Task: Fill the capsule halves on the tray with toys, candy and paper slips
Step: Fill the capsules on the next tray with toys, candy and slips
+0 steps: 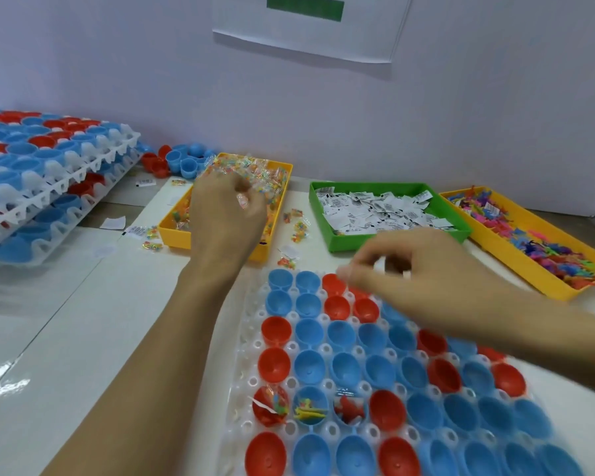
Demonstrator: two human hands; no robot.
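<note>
2 bare forearms, no sleeves

My left hand (225, 214) reached forward, forearm bare, fingers curled downward and pinching. My right hand (423, 273) hovered palm-down, blurred, fingertips bunched together, arm crossing from the right.

A glossy white table (66, 338) carries a clear tray (251, 383) of capsule halves near right, stacked trays (59, 187) far left, loose capsules (182, 159), a yellow candy bin (172, 231), a green slip bin (323, 231), a yellow toy bin (550, 290) and stray candy packets (298, 225).
</note>
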